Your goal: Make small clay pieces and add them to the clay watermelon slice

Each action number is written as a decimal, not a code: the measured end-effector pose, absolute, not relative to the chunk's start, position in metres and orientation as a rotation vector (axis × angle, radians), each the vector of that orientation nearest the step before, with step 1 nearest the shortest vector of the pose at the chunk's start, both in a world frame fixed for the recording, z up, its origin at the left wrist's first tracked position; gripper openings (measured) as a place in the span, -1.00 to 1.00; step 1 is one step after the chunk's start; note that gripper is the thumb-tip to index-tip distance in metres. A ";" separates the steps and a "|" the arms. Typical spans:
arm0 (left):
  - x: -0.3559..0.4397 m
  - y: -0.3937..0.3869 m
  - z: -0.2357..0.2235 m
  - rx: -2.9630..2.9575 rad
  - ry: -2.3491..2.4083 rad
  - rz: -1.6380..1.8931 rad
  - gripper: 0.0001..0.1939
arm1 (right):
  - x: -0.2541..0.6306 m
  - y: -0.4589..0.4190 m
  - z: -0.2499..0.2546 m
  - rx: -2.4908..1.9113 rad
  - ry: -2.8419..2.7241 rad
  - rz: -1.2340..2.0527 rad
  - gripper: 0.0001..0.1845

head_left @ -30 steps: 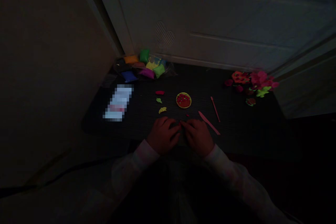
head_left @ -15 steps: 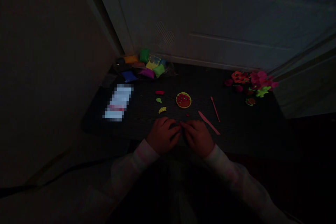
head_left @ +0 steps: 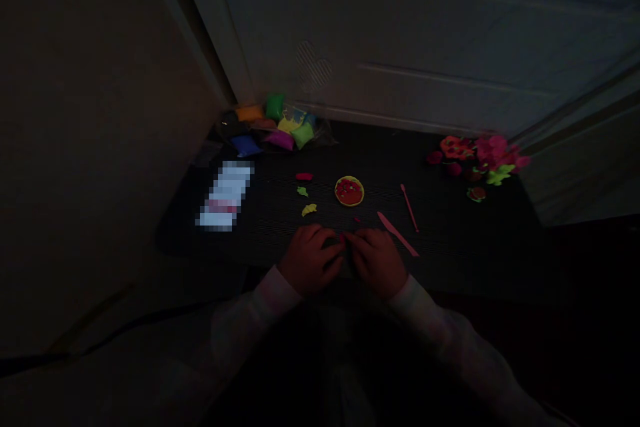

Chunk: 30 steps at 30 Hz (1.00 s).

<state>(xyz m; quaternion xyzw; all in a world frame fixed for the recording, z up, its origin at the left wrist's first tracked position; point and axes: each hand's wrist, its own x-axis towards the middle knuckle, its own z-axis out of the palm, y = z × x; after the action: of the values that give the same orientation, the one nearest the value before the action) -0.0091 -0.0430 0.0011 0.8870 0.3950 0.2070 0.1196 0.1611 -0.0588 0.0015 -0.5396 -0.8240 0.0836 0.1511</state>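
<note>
At the near edge of the dark table, my left hand (head_left: 310,260) and my right hand (head_left: 377,261) meet at the fingertips. A small red piece of clay (head_left: 343,238) shows between them, pinched by both. Just beyond lies a tiny red bit (head_left: 357,219). Farther off sits a round clay pizza (head_left: 349,191) with a yellow rim and red and green dots on top. Left of it are a red clay lump (head_left: 304,177), a green piece (head_left: 303,191) and a yellow piece (head_left: 309,210). A pink plastic knife (head_left: 397,234) lies right of my right hand.
A thin pink tool (head_left: 409,207) lies beyond the knife. Bags of coloured clay (head_left: 280,139) stand at the back left, above a bright blurred-out rectangle (head_left: 226,195). Pink and orange clay flowers (head_left: 493,152) cluster at the back right, before a white panel (head_left: 410,33).
My fingertips have shifted slightly, so the small red piece between them now shows more clearly. Everything on the table stays in place.
</note>
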 end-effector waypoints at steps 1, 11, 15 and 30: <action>-0.009 -0.043 0.001 2.595 1.151 0.600 -0.74 | 0.161 -0.059 0.002 -1.550 -2.362 0.241 -0.68; -0.009 -0.044 0.000 2.589 1.148 0.624 -0.75 | 0.163 -0.060 0.000 -1.492 -2.345 0.251 -0.71; -0.009 -0.043 0.001 2.587 1.133 0.602 -0.74 | 0.163 -0.060 0.001 -1.507 -2.324 0.267 -0.72; -0.010 -0.044 0.001 2.572 1.148 0.661 -0.77 | 0.162 -0.060 0.002 -1.514 -2.380 0.238 -0.69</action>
<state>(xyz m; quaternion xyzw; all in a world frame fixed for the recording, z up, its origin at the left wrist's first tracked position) -0.0095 -0.0443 0.0012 0.8821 0.3938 0.2267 0.1241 0.1619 -0.0605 0.0025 -0.5283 -0.8307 0.0831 0.1548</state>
